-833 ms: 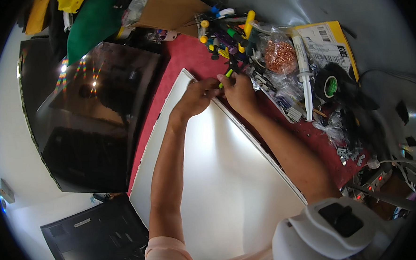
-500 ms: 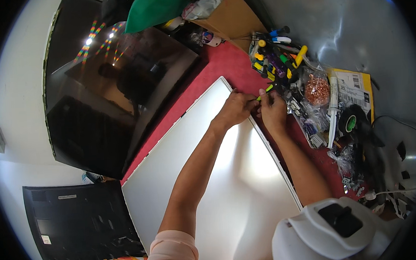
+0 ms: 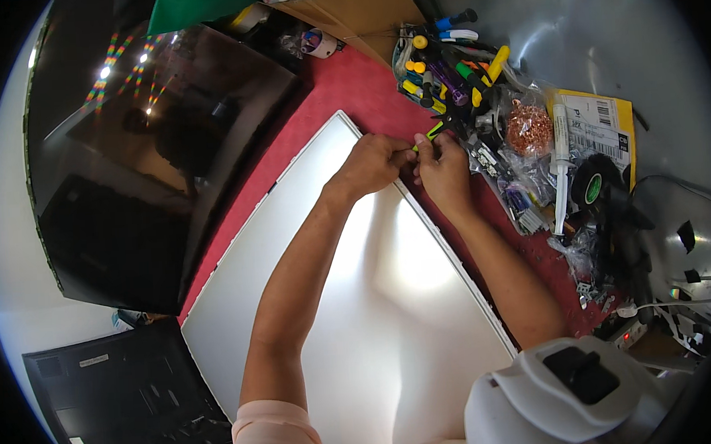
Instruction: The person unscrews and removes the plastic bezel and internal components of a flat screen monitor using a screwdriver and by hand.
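A large white panel (image 3: 320,304) with a thin frame lies under my arms, bright patches showing on its surface. At its far right edge, my left hand (image 3: 373,165) is closed, its fingertips at the lower end of a slim yellow-green tool (image 3: 427,135). My right hand (image 3: 443,173) is just beyond the edge, its thumb and fingers pinched against the same tool. The fingers partly cover the tool, so its exact kind is unclear. Both hands nearly touch each other.
A dark glossy screen (image 3: 167,151) leans at the left, above a black television back (image 3: 123,395). On the red cloth (image 3: 348,74) at the right are hand tools (image 3: 452,72), copper wool (image 3: 529,127), a syringe (image 3: 561,163) and black tape (image 3: 596,184). A white rounded device (image 3: 541,397) is close at lower right.
The whole view has shifted, so the panel, screens and hands appear further left and slightly higher. Both hands remain together at the panel's edge with the yellow-green tool.
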`<state>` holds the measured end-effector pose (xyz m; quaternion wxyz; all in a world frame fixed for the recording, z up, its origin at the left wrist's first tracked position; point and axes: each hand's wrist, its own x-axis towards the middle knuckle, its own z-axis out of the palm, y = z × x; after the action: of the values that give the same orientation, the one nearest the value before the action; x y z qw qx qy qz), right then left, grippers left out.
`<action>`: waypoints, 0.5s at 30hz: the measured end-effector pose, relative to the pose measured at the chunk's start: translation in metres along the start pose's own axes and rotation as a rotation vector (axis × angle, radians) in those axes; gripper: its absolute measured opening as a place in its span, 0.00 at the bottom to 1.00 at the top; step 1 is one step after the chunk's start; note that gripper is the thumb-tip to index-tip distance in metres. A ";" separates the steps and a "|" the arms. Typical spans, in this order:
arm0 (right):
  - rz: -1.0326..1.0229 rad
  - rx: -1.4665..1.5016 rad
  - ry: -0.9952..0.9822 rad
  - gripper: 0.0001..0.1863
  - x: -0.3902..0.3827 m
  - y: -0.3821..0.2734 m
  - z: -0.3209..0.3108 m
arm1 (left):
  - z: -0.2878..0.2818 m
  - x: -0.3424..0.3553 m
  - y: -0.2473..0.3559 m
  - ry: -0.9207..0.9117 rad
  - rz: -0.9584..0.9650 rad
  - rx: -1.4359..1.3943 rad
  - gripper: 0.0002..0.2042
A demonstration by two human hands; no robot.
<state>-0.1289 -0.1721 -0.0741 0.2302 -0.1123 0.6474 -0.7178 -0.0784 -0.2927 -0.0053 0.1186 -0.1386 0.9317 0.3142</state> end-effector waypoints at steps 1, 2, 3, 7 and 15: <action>0.017 0.007 -0.006 0.15 0.000 0.000 -0.001 | 0.000 0.000 0.002 -0.012 -0.012 -0.012 0.07; 0.032 0.017 -0.011 0.15 0.000 -0.002 0.000 | -0.001 0.000 0.003 0.006 -0.013 -0.021 0.07; 0.017 0.009 -0.022 0.15 0.000 -0.002 0.000 | 0.000 0.001 0.001 0.003 -0.010 -0.020 0.07; -0.039 -0.036 -0.058 0.15 -0.001 -0.002 -0.002 | 0.000 0.001 -0.003 -0.015 -0.026 -0.036 0.06; -0.099 -0.097 -0.053 0.15 0.007 0.006 0.001 | 0.000 0.002 -0.003 -0.033 -0.074 -0.094 0.07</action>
<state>-0.1334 -0.1765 -0.0813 0.2058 -0.1739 0.6689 -0.6928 -0.0797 -0.2952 -0.0078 0.1389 -0.1731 0.9081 0.3551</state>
